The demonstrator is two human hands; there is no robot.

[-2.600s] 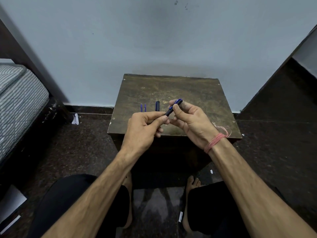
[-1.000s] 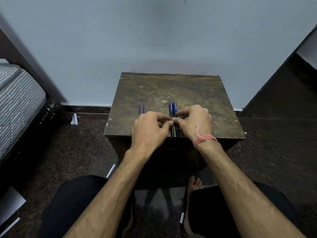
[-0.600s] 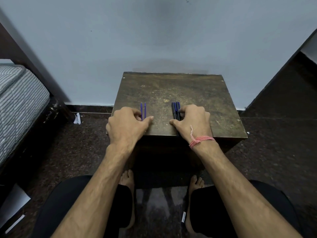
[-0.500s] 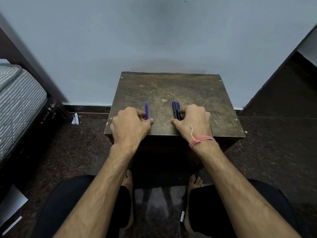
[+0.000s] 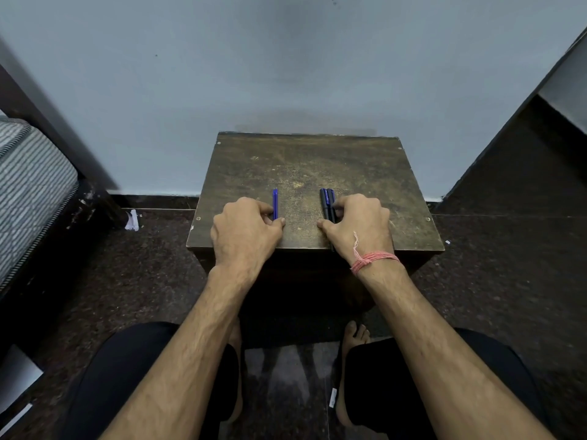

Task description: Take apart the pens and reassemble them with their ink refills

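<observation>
Two dark pens with blue clips (image 5: 327, 203) lie side by side on the small brown wooden table (image 5: 305, 163), pointing away from me. My right hand (image 5: 359, 228) rests curled over their near halves, thumb and fingertips touching them; their far ends stick out past my fingers. A thin blue ink refill (image 5: 275, 204) lies to the left. My left hand (image 5: 244, 231) is curled over its near part, pinching it between thumb and forefinger. Whether a second refill lies under this hand is hidden.
The table stands against a pale blue wall. A bed with a striped mattress (image 5: 28, 192) is at the left, a dark panel (image 5: 521, 173) at the right. Dark stone floor, my knees and bare feet are below the table's front edge.
The pen I held in the air now lies beside the other pen on the table. My left hand moved left onto the refills; two separate blue strips now show as one.
</observation>
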